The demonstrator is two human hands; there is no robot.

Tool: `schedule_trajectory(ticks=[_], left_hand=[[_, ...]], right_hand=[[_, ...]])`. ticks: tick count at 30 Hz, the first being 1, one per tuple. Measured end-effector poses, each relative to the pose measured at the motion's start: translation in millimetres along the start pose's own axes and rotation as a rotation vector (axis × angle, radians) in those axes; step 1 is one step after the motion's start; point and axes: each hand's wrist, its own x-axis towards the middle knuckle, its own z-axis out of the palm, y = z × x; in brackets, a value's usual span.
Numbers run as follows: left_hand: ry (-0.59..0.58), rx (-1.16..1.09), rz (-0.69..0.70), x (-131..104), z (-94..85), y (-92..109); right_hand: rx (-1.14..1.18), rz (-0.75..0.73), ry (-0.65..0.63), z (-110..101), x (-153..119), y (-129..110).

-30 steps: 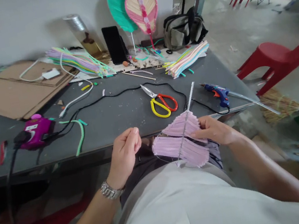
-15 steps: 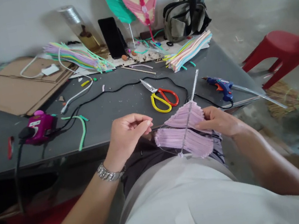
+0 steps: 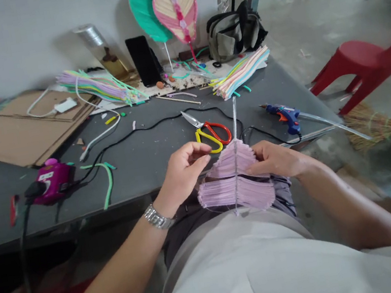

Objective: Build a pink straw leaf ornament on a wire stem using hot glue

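Observation:
A pale pink leaf-shaped fan of pipe cleaners lies over my lap, with a gap across its middle. A grey twisted spine runs down its centre and a clear stick points out of its top. My right hand grips the fan's upper right edge, thumb on top. My left hand hovers just left of the fan, fingers curved and slightly apart from the thumb, with nothing visible in them. Beyond it lie scissors with one yellow and one red handle, blades apart.
A blue glue gun with a clear stick lies at the table's right. Pipe-cleaner bundles, a phone, a bag and finished leaf fans line the back. A purple power adapter and cardboard sit left.
My left hand has moved right toward the fan, its pinch loosening. My right hand has shifted the fan slightly left and turned it more upright. The camera view has tilted a little.

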Motion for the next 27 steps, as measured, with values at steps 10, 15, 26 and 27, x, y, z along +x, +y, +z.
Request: schedule_trajectory(ticks=[10, 15, 26, 27], left_hand=[[-0.057, 0.019, -0.051, 4, 10.8, -5], [-0.500, -0.236, -0.375, 6, 10.5, -4], [-0.331, -0.455, -0.489, 7, 24.3, -14], [-0.310, -0.487, -0.490, 6, 24.9, -14]], right_hand=[[0.035, -0.045, -0.031, -6, 3, -3], [-0.010, -0.049, -0.057, -5, 6, -1], [0.334, -0.112, 0.181, -2, -1, 10], [0.397, -0.110, 0.210, 0, -3, 14]])
